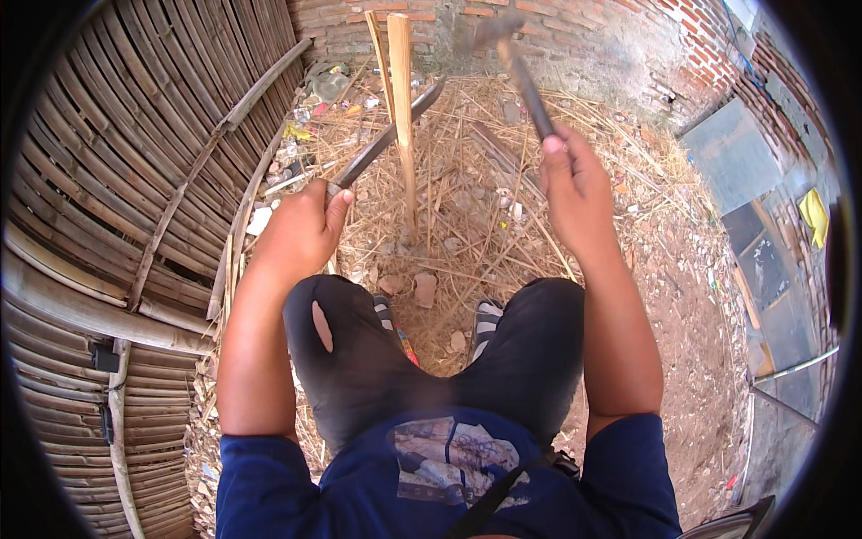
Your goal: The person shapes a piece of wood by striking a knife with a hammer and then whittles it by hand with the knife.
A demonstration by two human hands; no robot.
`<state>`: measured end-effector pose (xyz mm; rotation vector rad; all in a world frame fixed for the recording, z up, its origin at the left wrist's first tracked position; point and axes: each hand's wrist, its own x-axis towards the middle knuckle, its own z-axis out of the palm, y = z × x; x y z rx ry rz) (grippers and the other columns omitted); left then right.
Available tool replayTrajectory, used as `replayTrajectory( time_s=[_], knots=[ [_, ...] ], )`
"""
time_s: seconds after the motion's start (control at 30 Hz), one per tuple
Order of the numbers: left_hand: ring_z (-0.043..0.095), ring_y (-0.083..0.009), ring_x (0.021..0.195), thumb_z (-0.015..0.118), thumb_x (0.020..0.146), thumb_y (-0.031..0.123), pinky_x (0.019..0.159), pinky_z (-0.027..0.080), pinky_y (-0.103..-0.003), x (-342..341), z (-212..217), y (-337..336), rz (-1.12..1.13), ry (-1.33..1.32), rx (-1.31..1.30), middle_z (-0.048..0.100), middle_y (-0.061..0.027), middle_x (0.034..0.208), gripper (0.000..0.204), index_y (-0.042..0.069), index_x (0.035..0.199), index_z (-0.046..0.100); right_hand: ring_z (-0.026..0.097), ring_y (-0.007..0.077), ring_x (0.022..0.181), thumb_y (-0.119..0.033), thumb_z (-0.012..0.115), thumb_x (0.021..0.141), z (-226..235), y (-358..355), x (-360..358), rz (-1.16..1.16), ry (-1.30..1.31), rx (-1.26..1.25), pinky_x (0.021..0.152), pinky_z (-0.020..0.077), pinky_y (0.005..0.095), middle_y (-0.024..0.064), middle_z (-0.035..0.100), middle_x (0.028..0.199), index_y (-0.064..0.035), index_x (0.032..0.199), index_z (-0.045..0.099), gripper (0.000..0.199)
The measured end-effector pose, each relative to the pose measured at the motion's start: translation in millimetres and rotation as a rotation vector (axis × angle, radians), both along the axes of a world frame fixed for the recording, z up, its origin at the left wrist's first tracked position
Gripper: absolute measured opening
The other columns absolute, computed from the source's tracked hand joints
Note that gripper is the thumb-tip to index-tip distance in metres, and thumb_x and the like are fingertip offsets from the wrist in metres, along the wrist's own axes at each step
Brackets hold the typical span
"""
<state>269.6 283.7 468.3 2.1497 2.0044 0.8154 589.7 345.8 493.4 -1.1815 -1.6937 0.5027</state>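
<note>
While the person sits or crouches with both knees drawn up in the lower middle of the frame, the left hand [301, 229] is wrapped in a fist around the handle of a long dark blade [386, 139], which slants up and to the right until its edge meets the upright bamboo stake [403, 99] at the top centre; held across the stake like that, the blade seems set to split the cane lengthwise, and the stake's upper end already forks into two slats. The right hand [575, 193], at the upper right of centre, grips the shaft of a hammer [516, 58] with all fingers curled tight and the thumb laid along it, its head raised and blurred near the top edge, apparently poised above the blade's back. The stake stands with its foot in the straw litter [467, 180] between the two sandalled feet [488, 316], probably to keep it steady. By count: one blade, one hammer, one stake, two hands, two feet. A curved wall of bamboo slats [135, 162] fills the left of the frame, and a brick wall [584, 36] runs along the top.
</note>
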Motion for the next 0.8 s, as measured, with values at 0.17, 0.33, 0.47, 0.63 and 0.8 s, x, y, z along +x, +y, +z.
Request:
replayTrajectory(
  time_s=[0.17,0.33,0.47,0.63,0.8],
  knots=[
    [0.056,-0.0491,0.070,0.053,0.104,0.035,0.065,0.043,-0.052,3.1,0.2,0.8,-0.003,-0.008,-0.005,0.057,-0.0281,0.070,0.044,-0.005,0.085,0.054,0.067,0.0297,0.064,-0.036,0.052,0.105,-3.7,-4.0,-25.4,-0.049,-0.107,0.086,0.061,0.0506,0.0425,0.0166,0.065,0.073,-0.0078,0.132,0.060,0.039],
    [0.057,-0.0496,0.072,0.054,0.104,0.036,0.066,0.044,-0.053,0.0,-10.6,1.7,-0.008,0.041,-0.036,0.058,-0.0286,0.071,0.044,-0.005,0.086,0.055,0.066,0.0427,0.071,-0.035,0.050,0.104,-32.6,15.1,-41.4,0.048,-0.534,-0.112,0.066,0.0520,0.0501,0.0199,0.068,0.080,-0.0082,0.127,0.063,0.038],
    [0.062,-0.0498,0.077,0.054,0.103,0.039,0.071,0.048,-0.056,2.4,-12.4,2.1,-0.023,0.017,-0.055,0.063,-0.0296,0.076,0.046,-0.005,0.089,0.056,0.067,0.0413,0.074,-0.036,0.049,0.105,-33.0,14.7,-38.5,0.058,-0.400,-0.147,0.069,0.0525,0.0497,0.0176,0.069,0.080,-0.0099,0.126,0.064,0.037],
    [0.060,-0.0504,0.076,0.053,0.104,0.034,0.067,0.045,-0.054,5.3,-19.3,5.7,-0.040,0.000,-0.047,0.061,-0.0303,0.074,0.042,-0.005,0.090,0.055,0.068,0.0289,0.072,-0.038,0.049,0.106,-5.0,-0.1,-29.4,-0.030,-0.145,-0.005,0.068,0.0513,0.0425,0.0136,0.067,0.076,-0.0076,0.131,0.062,0.042],
    [0.062,-0.0507,0.080,0.051,0.104,0.040,0.073,0.049,-0.055,6.5,-18.8,9.9,-0.009,0.008,-0.080,0.063,-0.0303,0.078,0.048,-0.005,0.090,0.057,0.065,0.0240,0.063,-0.036,0.050,0.106,1.6,-0.2,-27.1,-0.019,0.049,0.180,0.062,0.0501,0.0393,0.0125,0.064,0.071,-0.0068,0.138,0.058,0.044]
  ],
)
